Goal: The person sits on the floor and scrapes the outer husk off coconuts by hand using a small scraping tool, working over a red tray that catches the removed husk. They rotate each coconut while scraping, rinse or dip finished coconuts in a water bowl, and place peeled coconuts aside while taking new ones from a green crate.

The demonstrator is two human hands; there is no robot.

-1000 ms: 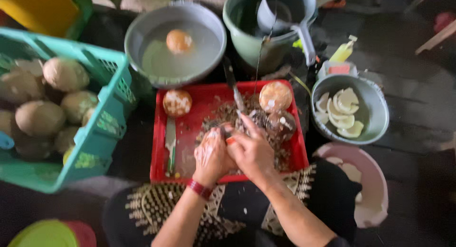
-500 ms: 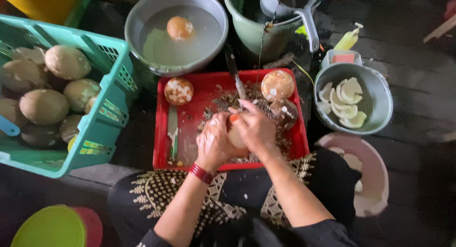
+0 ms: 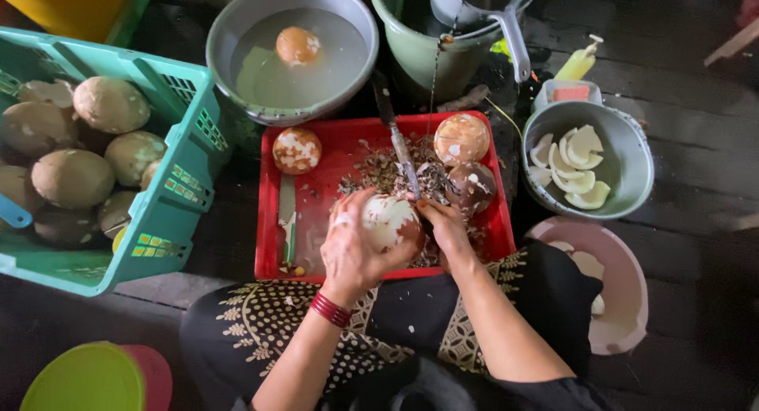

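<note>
Head view, looking straight down: biggest is the teal plastic crate (image 3: 170, 190) at far left, lattice-walled, with small pale yellow-green labels on its near corner; at least seven brown unpeeled coconuts (image 3: 111, 104) are piled inside. Next comes the red plastic tray (image 3: 324, 257) in the middle, rectangular and littered with dark brown shavings (image 3: 379, 170). Behind it sits a round grey basin (image 3: 237, 87) of cloudy water with one peeled coconut (image 3: 298, 45) floating in it, and a green bucket (image 3: 419, 51) with a grey ladle (image 3: 506, 28) laid across. At right, a metal bowl (image 3: 628, 170) holds several curved white coconut pieces (image 3: 575, 162); below it a pink bowl (image 3: 624, 300) holds a few more. A small yellow squeeze bottle (image 3: 579, 62) stands behind the metal bowl.

On the tray lie three partly peeled coconuts, mottled brown and white (image 3: 296, 150), plus a spare green-handled knife (image 3: 288, 221) at the left side.

Over the tray's front, the left hand (image 3: 356, 249) clasps a mostly white, half-peeled coconut (image 3: 389, 221). The right hand (image 3: 443, 225) grips a long knife (image 3: 399, 150), its blade pointing away, resting against that coconut.
</note>
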